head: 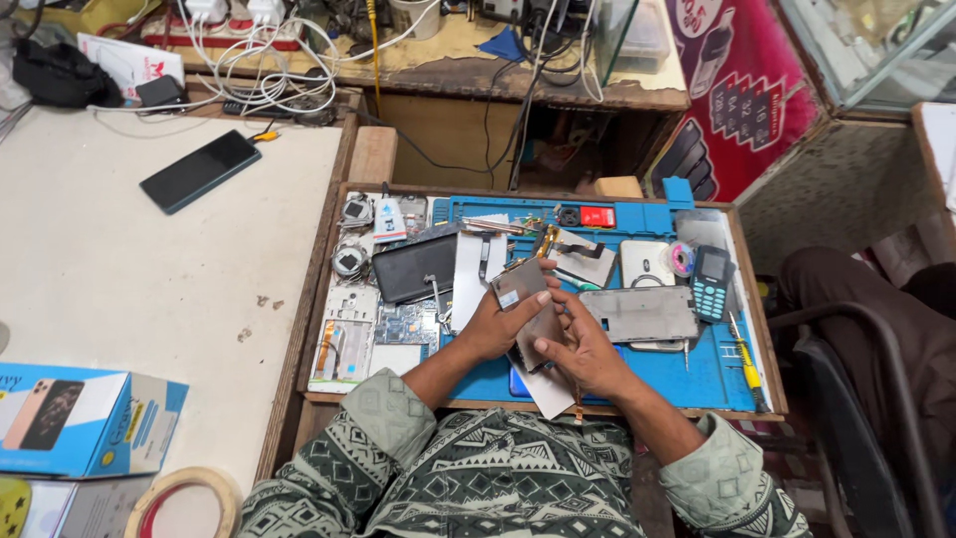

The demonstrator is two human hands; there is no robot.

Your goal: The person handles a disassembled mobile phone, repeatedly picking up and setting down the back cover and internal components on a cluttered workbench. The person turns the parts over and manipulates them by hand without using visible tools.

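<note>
Nearest: green patterned sleeves [498, 478]. Above them, over the blue rubber work mat [697, 374], a grey rectangular metal phone plate [528, 304], clasped from its left by the left hand [495, 327], fingers wrapped round the edge; pinched from its right by the right hand [583, 349]. Right of the mat's centre: small blue keypad phone [711, 282]. Left of the mat: dark flat tablet-like panel [413, 267].

Matt grey metal plate [525, 299], smooth blue rubbery mat [697, 374], worn wooden tray [329, 264], glossy black phone [199, 170], scuffed pale tabletop [129, 269], glossy cardboard box [85, 418], patterned knit sleeves [378, 438].
</note>
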